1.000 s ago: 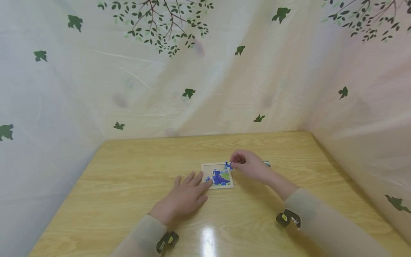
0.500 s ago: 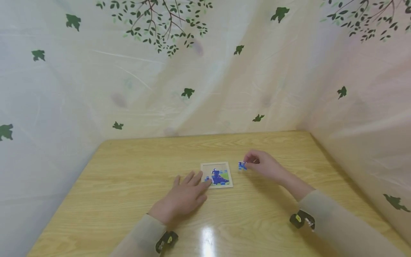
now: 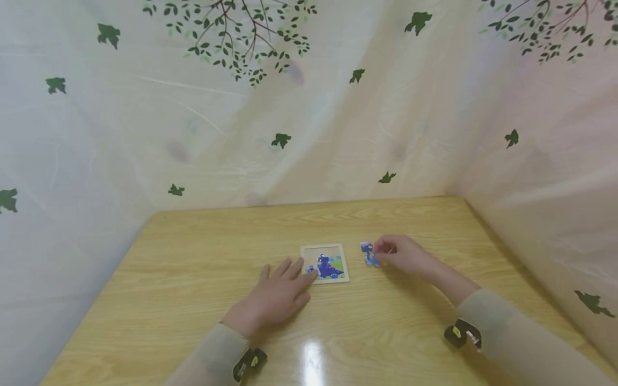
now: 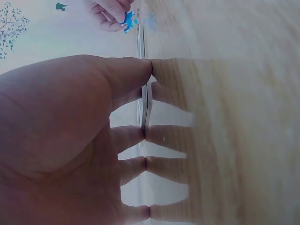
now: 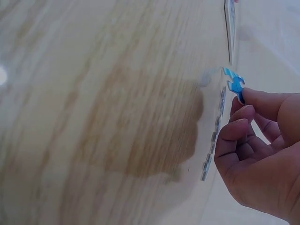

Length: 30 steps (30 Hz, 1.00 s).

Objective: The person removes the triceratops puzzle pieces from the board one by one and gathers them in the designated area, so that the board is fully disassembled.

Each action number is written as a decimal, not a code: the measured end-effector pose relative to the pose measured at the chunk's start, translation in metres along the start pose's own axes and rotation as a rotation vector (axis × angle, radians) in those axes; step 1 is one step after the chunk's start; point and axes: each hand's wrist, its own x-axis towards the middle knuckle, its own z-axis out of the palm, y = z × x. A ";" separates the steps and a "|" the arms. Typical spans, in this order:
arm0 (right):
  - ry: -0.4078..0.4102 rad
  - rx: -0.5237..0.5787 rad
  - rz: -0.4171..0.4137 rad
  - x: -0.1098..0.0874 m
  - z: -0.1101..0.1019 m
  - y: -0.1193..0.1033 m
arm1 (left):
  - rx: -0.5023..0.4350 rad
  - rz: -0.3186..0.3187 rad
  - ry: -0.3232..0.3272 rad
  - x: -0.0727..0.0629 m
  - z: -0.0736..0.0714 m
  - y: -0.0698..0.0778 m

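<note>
A small wooden puzzle tray (image 3: pixel 345 262) lies on the table, its lower part filled with joined pieces (image 3: pixel 330 268) showing a purple-blue dinosaur on green. My left hand (image 3: pixel 273 299) rests flat with spread fingers, touching the tray's left side and the table. To the tray's right, my right hand (image 3: pixel 405 256) pinches a blue jigsaw piece (image 5: pixel 236 86) between thumb and fingers, tilted just above the table. In the left wrist view that piece (image 4: pixel 129 22) appears beyond the thumb. The tray's near left corner is hidden under my fingers.
A row of loose pieces (image 5: pixel 213 143) lies flat beneath my right hand, seen edge-on in the right wrist view and mostly hidden from the head view. Behind the wooden table (image 3: pixel 217 230) hangs a pale curtain (image 3: pixel 232 171) with leaf prints.
My right hand has carried the piece away from above the tray's upper right corner, out to the right, then slightly nearer me, turning it. My left hand has stayed still.
</note>
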 end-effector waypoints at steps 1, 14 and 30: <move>-0.005 -0.004 -0.003 0.000 0.001 0.000 | -0.002 -0.001 -0.001 0.000 0.000 0.000; -0.008 -0.099 -0.020 0.000 0.007 0.000 | 0.006 0.006 0.007 0.000 0.000 0.001; 0.050 -0.222 -0.002 -0.001 0.014 -0.011 | 0.011 0.001 0.007 0.000 0.002 -0.001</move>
